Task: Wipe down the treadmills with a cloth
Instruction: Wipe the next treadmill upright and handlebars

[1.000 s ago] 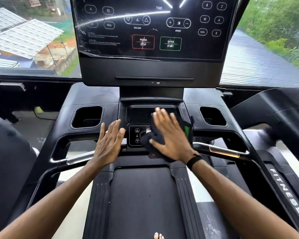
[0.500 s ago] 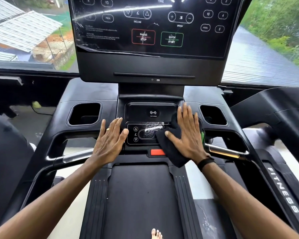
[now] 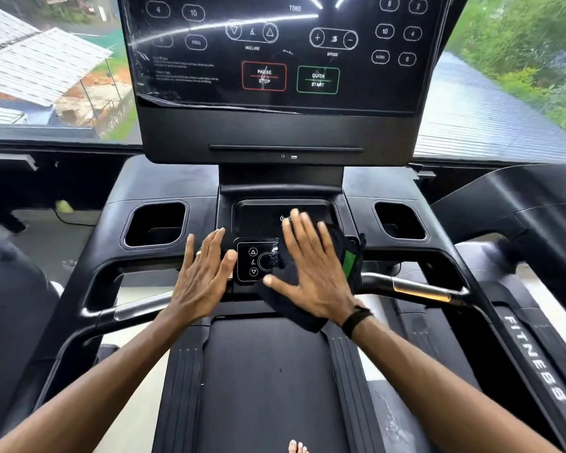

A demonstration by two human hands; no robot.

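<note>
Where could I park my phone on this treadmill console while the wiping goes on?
Both recessed black cup pockets, left and right, look free, flanking the central panel. The middle is crowded: the right hand presses a black cloth over the small button pad, and the left hand rests beside it.

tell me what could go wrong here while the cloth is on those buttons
1. The right hand presses the black cloth flat over the small button panel, so it might trigger the incline arrows.
2. A bare foot rests on the belt; an accidental start could unbalance the person.
</note>
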